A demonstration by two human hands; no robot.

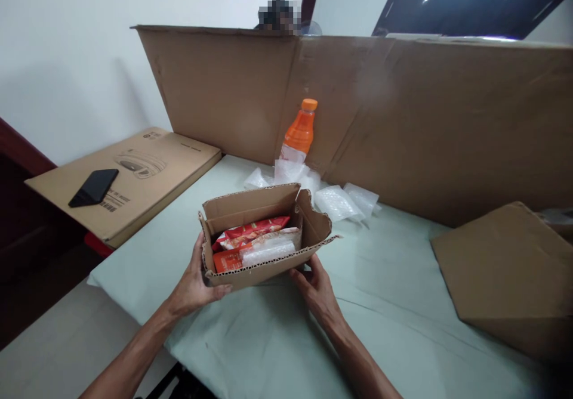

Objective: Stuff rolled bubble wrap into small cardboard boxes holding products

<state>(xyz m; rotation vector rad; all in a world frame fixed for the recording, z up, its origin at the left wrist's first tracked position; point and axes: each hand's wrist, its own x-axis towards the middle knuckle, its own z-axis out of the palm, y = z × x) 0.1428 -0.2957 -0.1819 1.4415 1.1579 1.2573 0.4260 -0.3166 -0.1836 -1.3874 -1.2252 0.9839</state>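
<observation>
An open-topped cardboard box (259, 277) with ragged cut edges is held between my two hands, above or on the green-covered table. My left hand (194, 282) grips its left end, thumb along the near wall. Around the lower right corner close the fingers of my right hand (316, 288); some fingertips are hidden beneath. Inside the box lie a red snack packet (257, 229), a second white and orange packet (282, 238), and an orange packet (227, 261). Across the last one rests a piece of bubble wrap (268, 253).
Behind the box stands an orange bottle (301, 129) among bubble-wrap pouches (338, 202). A tall cardboard panel (228, 89) walls off the back, a person's head partly visible beyond. At left, a phone (94, 187) lies on a flat carton (147, 172). Another cardboard box (505, 262) sits right.
</observation>
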